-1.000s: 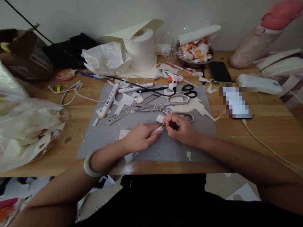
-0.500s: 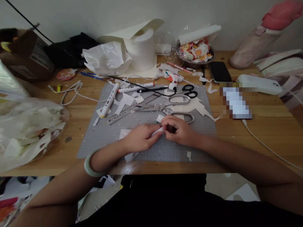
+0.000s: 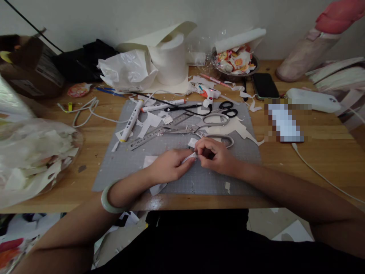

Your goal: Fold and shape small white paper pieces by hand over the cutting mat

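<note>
Between the thumb and fingers of my left hand (image 3: pixel 168 166) is a small narrow piece of white paper (image 3: pixel 191 156), its free end pointing right. My right hand (image 3: pixel 216 156) is curled, with finger and thumb tips drawn together at that end; what lies between them is too small to make out. Both hands are over a grey cutting mat (image 3: pixel 179 186). Just beyond them lie large grey-handled scissors (image 3: pixel 202 129), partly covered by my right hand, and a metal ruler (image 3: pixel 142 141). A white paper piece (image 3: pixel 157 189) is partly under my left wrist.
Two markers (image 3: pixel 132 121), black-handled scissors (image 3: pixel 228 109) and a white glue gun (image 3: pixel 209 98) with a cable lie farther back. A bag of scraps (image 3: pixel 42 160) stands left. At right are a phone (image 3: pixel 265 86), a lit blurred-out device (image 3: pixel 286 123) and a pink-capped bottle (image 3: pixel 309 53).
My right fingertips have shifted slightly at the end of the paper, and the hand is curled a little more openly. My left hand keeps its hold, almost still.
</note>
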{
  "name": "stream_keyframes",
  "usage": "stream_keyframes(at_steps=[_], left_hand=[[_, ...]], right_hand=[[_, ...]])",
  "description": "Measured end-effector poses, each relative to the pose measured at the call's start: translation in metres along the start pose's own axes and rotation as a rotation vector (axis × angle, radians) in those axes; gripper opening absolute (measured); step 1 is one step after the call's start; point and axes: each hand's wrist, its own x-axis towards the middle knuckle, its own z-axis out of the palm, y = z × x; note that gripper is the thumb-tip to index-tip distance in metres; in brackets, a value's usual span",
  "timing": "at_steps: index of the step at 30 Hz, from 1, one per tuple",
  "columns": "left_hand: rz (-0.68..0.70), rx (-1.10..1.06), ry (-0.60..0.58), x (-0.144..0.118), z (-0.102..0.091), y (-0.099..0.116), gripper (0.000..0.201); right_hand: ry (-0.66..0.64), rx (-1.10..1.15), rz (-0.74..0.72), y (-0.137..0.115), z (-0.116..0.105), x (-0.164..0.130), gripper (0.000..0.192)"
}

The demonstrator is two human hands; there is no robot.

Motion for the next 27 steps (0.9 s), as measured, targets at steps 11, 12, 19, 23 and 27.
stream_keyframes(at_steps=[11,12,19,23,27], left_hand=[[-0.003,0.006,-0.025,-0.0001,-0.0007,0.0016,0.026],[-0.004,0.012,-0.02,-0.0002,-0.0007,0.0017,0.027],[-0.007,0.013,-0.01,-0.0004,-0.0001,0.0004,0.027],[0.012,-0.012,-0.011,-0.0005,-0.0001,0.0001,0.025],[0.021,-0.005,-0.014,-0.0003,-0.0003,0.0008,0.025]], right_hand=[[-0.04,-0.044,-0.062,-0.0012,0.0003,0.0015,0.012],[-0.016,-0.041,-0.055,-0.0013,0.0001,0.0014,0.012],[0.036,0.009,-0.039,-0.0001,0.0001,0.0005,0.012],[-0.023,-0.018,-0.042,0.0005,0.0008,-0.0004,0.013],[-0.059,-0.058,-0.06,0.0003,0.0,0.0003,0.011]])
